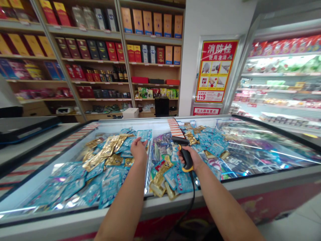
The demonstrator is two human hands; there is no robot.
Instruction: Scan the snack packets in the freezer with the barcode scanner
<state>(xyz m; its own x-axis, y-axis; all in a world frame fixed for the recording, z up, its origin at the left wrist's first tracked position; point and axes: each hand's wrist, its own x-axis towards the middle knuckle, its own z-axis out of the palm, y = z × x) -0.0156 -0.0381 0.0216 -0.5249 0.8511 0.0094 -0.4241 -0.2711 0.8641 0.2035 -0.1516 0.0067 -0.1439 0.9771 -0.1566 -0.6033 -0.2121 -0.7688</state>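
Observation:
My right hand [192, 156] is wrapped round the grip of a black and yellow barcode scanner [187, 159], its head pointing left and away from me. A black cable runs down from its handle. With closed fingers, my left hand [139, 149] pinches a flat light-blue packet [144, 134], which stands up beyond the fingertips. Both hands are over an open chest freezer [160, 124]. Blue packets [110, 185] and gold packets [106, 154] are heaped in its left part. More gold packets [160, 179] and blue ones lie below the scanner.
A white wire divider [148, 167] splits the freezer. Glass [265, 150] covers its right side. Shelves of boxed goods [150, 21] stand behind, beside a red and yellow fire hydrant sign [217, 72]. At right is a lit display fridge [281, 75]; a counter [57, 134] adjoins at left.

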